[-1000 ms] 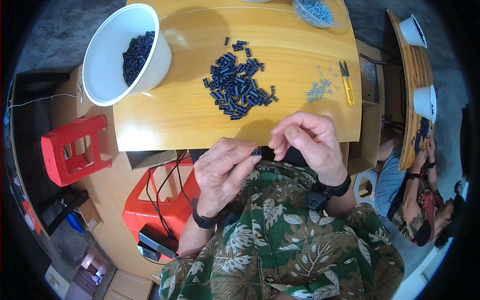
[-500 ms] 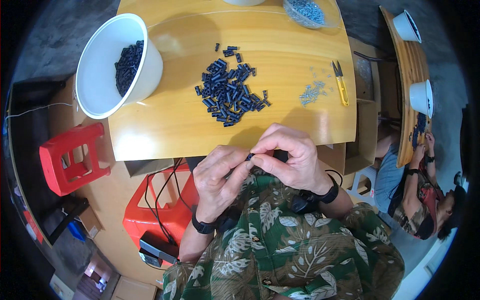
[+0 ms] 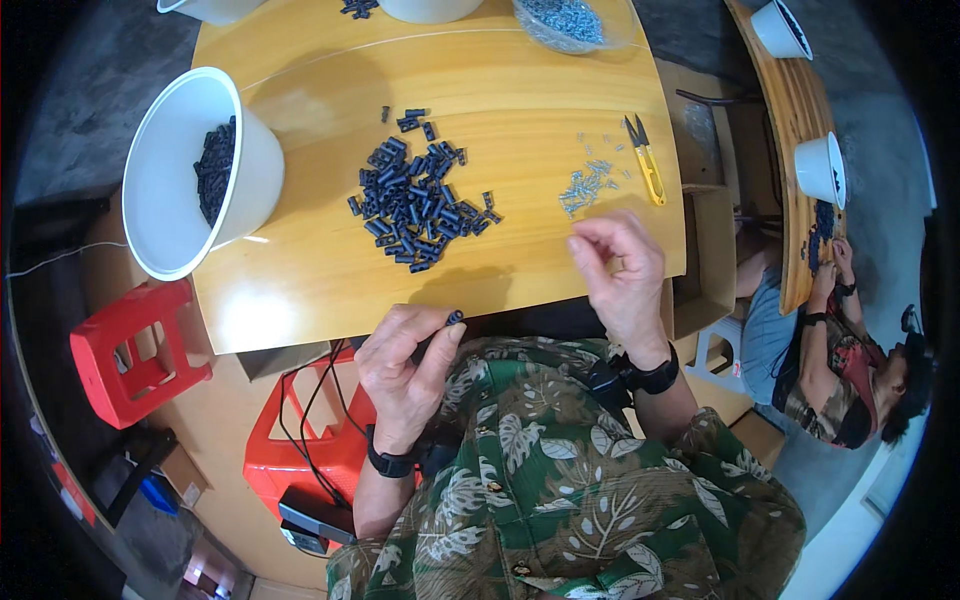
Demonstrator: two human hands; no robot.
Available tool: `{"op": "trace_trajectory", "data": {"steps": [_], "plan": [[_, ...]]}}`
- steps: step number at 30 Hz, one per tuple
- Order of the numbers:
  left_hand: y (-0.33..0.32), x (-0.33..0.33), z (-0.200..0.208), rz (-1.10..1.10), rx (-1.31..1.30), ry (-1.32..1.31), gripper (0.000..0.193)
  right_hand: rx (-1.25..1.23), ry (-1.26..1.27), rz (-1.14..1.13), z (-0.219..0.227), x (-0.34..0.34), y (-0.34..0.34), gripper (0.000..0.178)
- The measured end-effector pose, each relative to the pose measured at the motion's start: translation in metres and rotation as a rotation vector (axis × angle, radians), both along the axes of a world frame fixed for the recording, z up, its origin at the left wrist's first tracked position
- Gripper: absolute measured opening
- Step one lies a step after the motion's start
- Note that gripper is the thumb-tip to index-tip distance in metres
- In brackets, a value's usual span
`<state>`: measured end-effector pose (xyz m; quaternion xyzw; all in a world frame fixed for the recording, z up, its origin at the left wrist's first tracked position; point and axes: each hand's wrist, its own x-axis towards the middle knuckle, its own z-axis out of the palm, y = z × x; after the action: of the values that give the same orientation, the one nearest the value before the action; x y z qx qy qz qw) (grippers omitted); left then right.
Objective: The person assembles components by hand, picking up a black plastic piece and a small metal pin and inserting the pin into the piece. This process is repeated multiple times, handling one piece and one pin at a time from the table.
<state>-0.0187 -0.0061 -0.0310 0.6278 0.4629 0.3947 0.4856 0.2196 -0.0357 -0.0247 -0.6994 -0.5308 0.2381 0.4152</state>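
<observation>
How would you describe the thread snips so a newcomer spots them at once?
Find the yellow wooden table in front of the person and go to its right-hand edge. Beyond the right hand, just right of the scattered small silver fasteners, lie the thread snips. They are far longer than any fastener, with a yellow handle and dark pointed blades.

From my remote seat I count five white tubs (image 3: 264, 165), one clear container (image 3: 528, 28), one scatter of small metal parts (image 3: 585, 186), two clusters of black pieces (image 3: 405, 195), too many for me to tally singly, one held black piece (image 3: 456, 317), one pair of yellow snips (image 3: 652, 178), two red stools (image 3: 88, 345), one co-worker (image 3: 835, 385)
</observation>
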Motion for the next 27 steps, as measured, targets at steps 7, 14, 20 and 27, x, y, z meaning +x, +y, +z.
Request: {"op": "trace_trajectory", "data": {"steps": [7,14,20,27], "plan": [[-0.001,0.004,-0.002,-0.017,0.009,0.013,0.014,-0.027,-0.09,-0.126,-0.009,0.012,0.001,0.007],[-0.001,0.006,0.001,-0.028,0.009,0.029,0.015,0.009,-0.181,-0.095,-0.023,0.011,0.009,0.008],[-0.002,0.006,-0.002,-0.012,0.013,0.014,0.015,-0.025,-0.202,-0.069,-0.019,0.009,0.009,0.009],[-0.001,0.006,0.003,-0.022,0.017,0.046,0.016,-0.005,-0.191,-0.079,-0.021,0.007,0.009,0.011]]}}
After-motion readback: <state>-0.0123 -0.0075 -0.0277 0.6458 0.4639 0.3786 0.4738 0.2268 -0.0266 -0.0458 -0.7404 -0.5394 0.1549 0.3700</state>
